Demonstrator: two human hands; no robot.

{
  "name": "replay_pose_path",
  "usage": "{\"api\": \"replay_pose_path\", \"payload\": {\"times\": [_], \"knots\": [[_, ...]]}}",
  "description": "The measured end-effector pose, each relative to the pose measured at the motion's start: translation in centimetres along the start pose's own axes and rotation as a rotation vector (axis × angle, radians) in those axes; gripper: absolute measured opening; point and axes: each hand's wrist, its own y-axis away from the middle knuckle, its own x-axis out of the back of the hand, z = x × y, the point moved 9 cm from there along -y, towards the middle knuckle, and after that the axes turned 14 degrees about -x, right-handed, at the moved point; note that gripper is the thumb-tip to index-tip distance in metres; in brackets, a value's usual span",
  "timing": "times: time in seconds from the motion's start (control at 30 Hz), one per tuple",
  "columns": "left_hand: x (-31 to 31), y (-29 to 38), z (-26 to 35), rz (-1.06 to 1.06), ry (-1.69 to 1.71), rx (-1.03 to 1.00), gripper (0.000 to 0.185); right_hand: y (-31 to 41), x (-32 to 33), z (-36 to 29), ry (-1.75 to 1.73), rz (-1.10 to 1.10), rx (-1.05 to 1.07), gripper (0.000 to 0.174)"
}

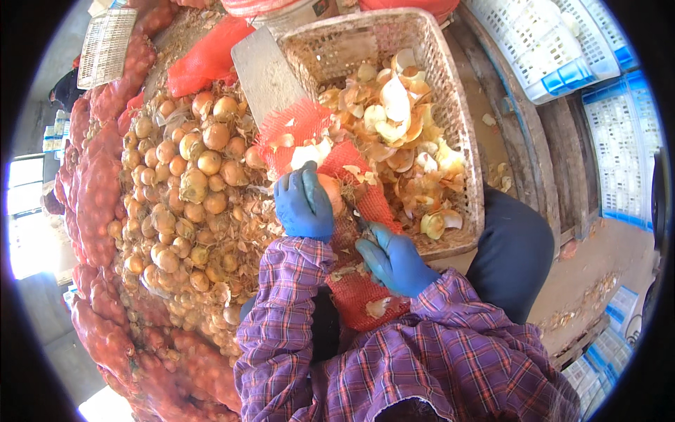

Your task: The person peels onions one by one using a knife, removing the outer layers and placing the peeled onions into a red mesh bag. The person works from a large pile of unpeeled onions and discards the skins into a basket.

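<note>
My left hand, in a blue glove, is closed around an onion with its root tuft towards the right. In my gloved right hand is a knife, its blade reaching up to the root end of that onion. Much of the blade and handle is hidden by the fingers and the onion. Red mesh cloth lies beneath both hands, over a board and my lap. Just beyond the left hand is a pale peeled piece on the mesh.
A plastic crate at the right contains onion skins. A flat board leans on its left rim. Unpeeled onions are heaped at the left, bordered by filled red mesh sacks. White-and-blue baskets stand on wooden slats.
</note>
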Motion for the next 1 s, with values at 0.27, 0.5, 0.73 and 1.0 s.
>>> {"api": "replay_pose_path", "payload": {"times": [0.27, 0.5, 0.73, 1.0], "knots": [[1.1, 2.5, 1.4, -0.007, 0.175, 0.236, 0.035, 3.7, 0.0, -0.2, -0.272, -0.095, -0.289, 0.045], [-0.6, 2.0, 4.7, -0.076, -0.130, -0.180, 0.039, 2.9, 0.9, 0.6, 0.099, 0.049, -0.136, 0.035], [-1.3, -0.4, 1.1, -0.050, 0.170, 0.060, 0.027, 0.5, 0.3, -0.6, 0.403, 0.302, 0.142, 0.030], [-0.2, 3.1, -1.2, 0.208, 0.290, 0.250, 0.029, -0.4, -2.8, 3.5, -0.827, -0.139, -0.548, 0.041]]}}
